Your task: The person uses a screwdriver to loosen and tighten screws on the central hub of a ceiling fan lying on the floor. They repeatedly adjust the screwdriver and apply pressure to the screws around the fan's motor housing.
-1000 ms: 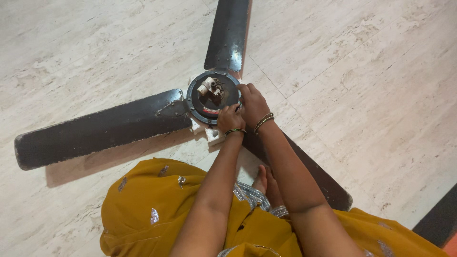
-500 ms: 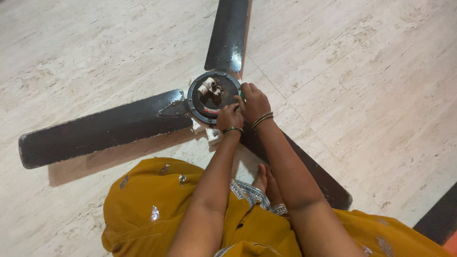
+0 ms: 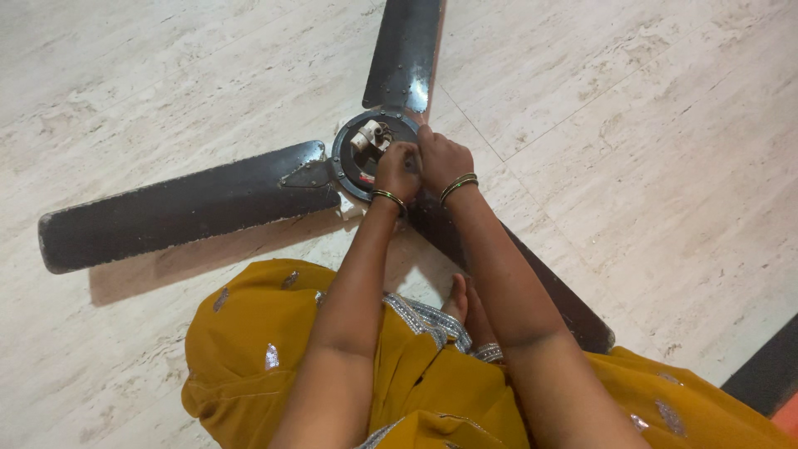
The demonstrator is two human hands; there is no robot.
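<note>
A dark ceiling fan [image 3: 249,195] is shown lying flat on a pale marble-patterned floor [image 3: 648,125], its round motor hub [image 3: 353,158] placed just above the centre of the frame. Three blades are spread from the hub: one [image 3: 179,212] is extended toward the left edge, one [image 3: 406,50] runs up to the top edge, and a third [image 3: 549,291] is directed to the lower right, where it is largely covered by the right forearm.

Both hands are set on the right part of the hub. The left hand [image 3: 397,170] is closed, its fingers curled down over the hub's inner face — what is pinched beneath them cannot be told. The right hand [image 3: 442,158] is laid just beside it, touching it, with its fingers likewise bent onto the hub; whether anything is gripped is hidden by the knuckles. Thin bangles [image 3: 457,186] are worn at both wrists.

Within the hub, to the upper left of the hands, a small white cylindrical part [image 3: 366,135] and a short metal stub are left exposed. A pale block [image 3: 349,206] is seen under the hub's lower edge, at the root of the left blade.

The lower part of the frame is filled by mustard-yellow cloth [image 3: 249,349] with silver motifs; a bare foot [image 3: 465,303] is seen between the forearms. A dark strip [image 3: 765,370] is cut off at the lower right corner.
</note>
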